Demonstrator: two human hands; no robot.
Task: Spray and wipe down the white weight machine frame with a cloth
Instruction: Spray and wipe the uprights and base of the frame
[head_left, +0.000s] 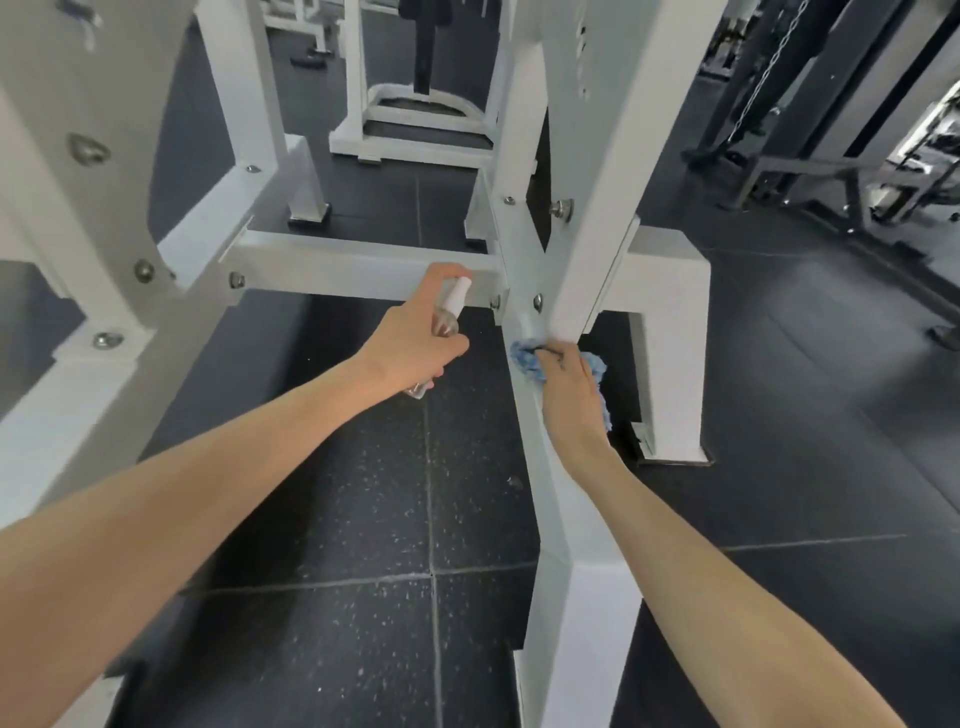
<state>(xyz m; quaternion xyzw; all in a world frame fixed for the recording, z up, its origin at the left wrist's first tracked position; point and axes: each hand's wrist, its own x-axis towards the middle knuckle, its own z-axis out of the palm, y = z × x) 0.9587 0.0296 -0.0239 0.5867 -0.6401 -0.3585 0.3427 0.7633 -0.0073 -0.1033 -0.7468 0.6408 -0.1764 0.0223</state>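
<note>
Dark speckled rubber floor tiles (337, 519) carry the white weight machine frame (571, 597), with a grey machine (805, 169) beyond.

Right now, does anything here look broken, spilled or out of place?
Nothing stands out. The left hand grips the spray bottle, the right hand presses the blue cloth against the white frame, and the bolts sit in place.

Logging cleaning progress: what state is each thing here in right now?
spray bottle: tilted, nozzle end uppermost, gripped in the left hand.
blue cloth: bunched in the right hand, pressed against the frame.
white weight machine frame: standing on the floor, bolted together.
</note>
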